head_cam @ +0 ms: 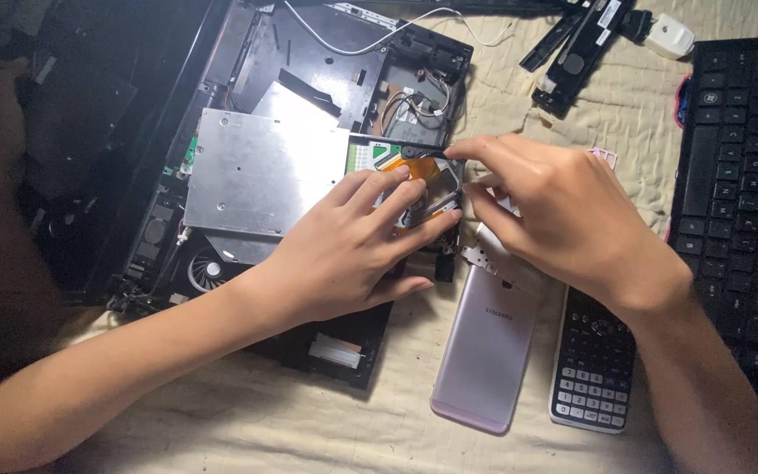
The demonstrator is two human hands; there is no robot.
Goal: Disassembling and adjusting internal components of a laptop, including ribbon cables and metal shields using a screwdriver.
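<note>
A small black and orange part (423, 167), likely a ribbon cable and its fitting, sits at the right edge of an opened laptop base (309, 70), just right of a flat silver metal drive (261, 171). Most of the part is hidden under fingers, so its exact shape and heading cannot be told; the visible strip runs roughly left to right.

The left hand (353, 246) lies flat over the drive's right end, fingers spread narrowly and pointing up and right, their tips resting on the part; it presses rather than grips. The right hand (554, 211) comes in from the right with thumb and forefinger pinched close on the black piece at the part's upper edge, the other fingers curled below it.

The silver drive lies with its long side running left to right, tilted slightly. Below it a round fan (206, 270) shows in the black shell, and white wires (379, 39) loop across the upper part of the base.

Just below the right hand, a pink phone (484, 351) lies face down, its long axis near upright in the view, leaning slightly right at the top. Beside it on the right is a black calculator (591, 369), partly covered by the right wrist. A black keyboard (739, 175) fills the right edge. Black plastic strips (572, 44) and a white plug (668, 35) lie at the top. All rest on a cream cloth (247, 421) covering the worktop.
</note>
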